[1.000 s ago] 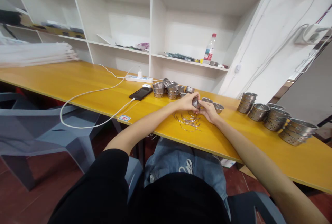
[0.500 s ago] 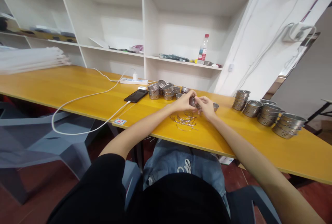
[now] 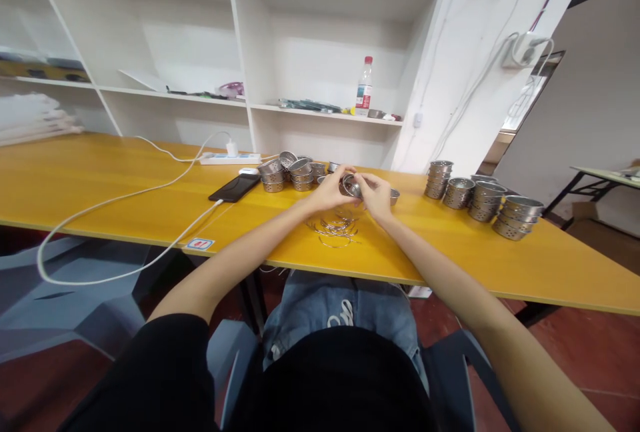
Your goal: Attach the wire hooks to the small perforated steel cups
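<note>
A small perforated metal strainer cup (image 3: 351, 185) is held up over the table, tilted so that its round opening faces me. My left hand (image 3: 329, 192) wraps around its left side, thumb and fingers closed on the wall. From the right, my right hand (image 3: 376, 197) pinches at the rim; whether a thin wire is also between those fingers cannot be made out. Below the hands lies a loose pile of curved thin metal wires (image 3: 336, 227). Another metal cup (image 3: 395, 196) shows just right of my right hand, partly hidden by it.
Several stacked strainer cups (image 3: 302, 183) stand behind and left of my hands, with taller stacks (image 3: 517, 217) at the right. A black phone (image 3: 235, 187) on a white cable and a power strip (image 3: 230, 159) lie left. White shelving (image 3: 325, 115) rises behind the yellow table (image 3: 150, 199).
The view has swung to the right, so everything sits further left. The cup has turned its opening more toward me, and my right fingers have shifted at its rim.
</note>
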{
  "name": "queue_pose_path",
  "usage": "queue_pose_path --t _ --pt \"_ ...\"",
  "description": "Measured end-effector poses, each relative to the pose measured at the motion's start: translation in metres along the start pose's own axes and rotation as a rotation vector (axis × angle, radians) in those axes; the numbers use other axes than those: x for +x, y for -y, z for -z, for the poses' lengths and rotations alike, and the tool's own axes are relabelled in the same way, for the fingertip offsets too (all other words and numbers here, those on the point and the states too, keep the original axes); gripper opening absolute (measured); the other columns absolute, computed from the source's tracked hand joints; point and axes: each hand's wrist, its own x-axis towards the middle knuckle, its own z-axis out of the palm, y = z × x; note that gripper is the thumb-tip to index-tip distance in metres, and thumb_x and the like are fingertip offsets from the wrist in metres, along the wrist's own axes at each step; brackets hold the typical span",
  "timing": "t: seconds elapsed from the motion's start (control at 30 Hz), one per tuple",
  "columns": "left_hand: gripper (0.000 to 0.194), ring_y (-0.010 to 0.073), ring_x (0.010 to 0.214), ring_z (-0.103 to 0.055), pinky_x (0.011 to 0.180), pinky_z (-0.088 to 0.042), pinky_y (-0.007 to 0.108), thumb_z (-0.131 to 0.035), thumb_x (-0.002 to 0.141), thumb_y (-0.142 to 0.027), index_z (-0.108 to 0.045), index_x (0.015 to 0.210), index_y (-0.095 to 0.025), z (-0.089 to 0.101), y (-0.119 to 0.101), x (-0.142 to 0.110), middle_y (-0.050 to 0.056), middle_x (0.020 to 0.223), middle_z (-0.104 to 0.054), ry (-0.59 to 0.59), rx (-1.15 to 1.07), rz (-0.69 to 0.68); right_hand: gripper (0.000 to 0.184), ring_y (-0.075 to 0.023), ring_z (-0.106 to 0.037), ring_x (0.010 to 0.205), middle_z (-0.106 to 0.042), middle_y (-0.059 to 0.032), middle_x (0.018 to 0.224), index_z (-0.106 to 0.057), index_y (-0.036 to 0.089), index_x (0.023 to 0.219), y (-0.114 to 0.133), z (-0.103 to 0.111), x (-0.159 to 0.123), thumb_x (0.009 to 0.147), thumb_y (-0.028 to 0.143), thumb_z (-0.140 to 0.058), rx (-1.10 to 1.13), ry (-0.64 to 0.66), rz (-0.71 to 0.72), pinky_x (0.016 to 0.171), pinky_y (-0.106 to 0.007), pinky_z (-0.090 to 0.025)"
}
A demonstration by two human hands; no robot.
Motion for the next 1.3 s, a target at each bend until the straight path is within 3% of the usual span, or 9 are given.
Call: queue_pose_path --t 0.03,0.1,0.2,0.4,0.6,0.77,0.97,1.13,1.3 --pt "0.076 0.0245 0.108 -0.075 0.099 -0.057 0.036 -0.093 0.069 -0.034 -0.052 0.132 -0.018 -0.001 0.001 -0.001 0.011 0.123 -0.075 -0.005 0.009 -0.011 0.040 -0.0256 -0.073 0.081 -0.081 -0.0088 0.102 -0.083 0.023 0.100 -0.001 0.001 0.000 0.092 0.061 -0.074 -0.068 0.013 0.070 0.067 -0.035 -0.061" --pt "0.077 0.0251 0.112 -0.074 0.101 -0.056 0.035 -0.093 0.070 -0.035 -0.053 0.133 -0.017 -0.001 0.003 -0.002 0.014 0.129 -0.073 -0.013 0.033 -0.026 0.036 -0.0288 -0.073 0.102 -0.078 -0.0105 0.109 -0.084 0.023 0.102 -0.003 0.002 0.001 0.098 0.056 -0.068 -0.230 0.039 0.223 0.094 -0.042 -0.061" --pt "0.076 0.0256 0.117 -0.073 0.104 -0.056 0.035 -0.091 0.072 -0.036 -0.052 0.135 -0.016 0.000 0.004 -0.003 0.016 0.132 -0.072 -0.008 0.059 -0.031 0.036 -0.0295 -0.069 0.114 -0.071 -0.0142 0.123 -0.084 0.022 0.111 -0.009 0.005 0.004 0.104 0.048 -0.060 -0.445 0.070 0.393 0.108 -0.046 -0.055" --pt "0.073 0.0255 0.121 -0.071 0.108 -0.055 0.037 -0.081 0.074 -0.028 -0.052 0.140 -0.016 0.001 0.003 -0.003 0.016 0.138 -0.070 -0.021 0.112 -0.074 0.044 -0.0295 -0.070 0.113 -0.056 -0.0169 0.149 -0.074 0.022 0.140 -0.011 0.010 0.002 0.111 0.042 -0.048 -0.656 0.213 0.451 0.107 -0.048 -0.058" --pt "0.073 0.0237 0.111 -0.074 0.102 -0.057 0.037 -0.075 0.074 -0.027 -0.049 0.141 -0.016 0.007 0.010 -0.002 0.014 0.131 -0.074 -0.093 0.147 -0.002 0.043 -0.0323 -0.059 0.140 -0.051 -0.0114 0.162 -0.080 0.023 0.120 -0.006 0.005 -0.004 0.113 0.045 -0.044 -0.731 0.328 0.468 0.120 -0.048 -0.050" --pt "0.069 0.0245 0.114 -0.072 0.106 -0.056 0.039 -0.073 0.073 -0.022 -0.050 0.138 -0.017 0.010 0.019 0.001 0.014 0.132 -0.073 -0.106 0.214 0.006 0.040 -0.0305 -0.061 0.138 -0.048 -0.0132 0.164 -0.075 0.023 0.127 -0.010 0.004 -0.002 0.113 0.044 -0.044 -0.716 0.354 0.430 0.119 -0.049 -0.052" --pt "0.056 0.0340 0.136 -0.059 0.121 -0.046 0.051 -0.077 0.084 -0.029 -0.052 0.132 -0.018 0.020 0.028 0.008 0.020 0.141 -0.062 -0.259 0.503 0.051 0.038 -0.0323 -0.061 0.135 -0.047 -0.0206 0.159 -0.064 0.019 0.138 -0.015 0.012 0.008 0.110 0.042 -0.050 -0.708 0.239 0.401 0.115 -0.051 -0.052" --pt "0.055 0.0380 0.136 -0.058 0.120 -0.045 0.055 -0.077 0.090 -0.042 -0.053 0.133 -0.017 0.028 0.041 0.010 0.021 0.139 -0.063 -0.211 0.655 0.088 0.031 -0.0298 -0.064 0.126 -0.053 -0.0183 0.150 -0.067 0.022 0.130 -0.021 0.021 0.014 0.108 0.037 -0.053 -0.704 0.186 0.402 0.110 -0.048 -0.054" --pt "0.044 0.0386 0.140 -0.057 0.120 -0.046 0.056 -0.071 0.094 -0.040 -0.056 0.127 -0.017 0.024 0.061 0.008 0.024 0.140 -0.064 -0.148 0.706 0.160 0.030 -0.0322 -0.064 0.124 -0.054 -0.0199 0.145 -0.067 0.020 0.128 -0.031 0.023 0.014 0.106 0.033 -0.052 -0.719 0.201 0.401 0.111 -0.051 -0.053"
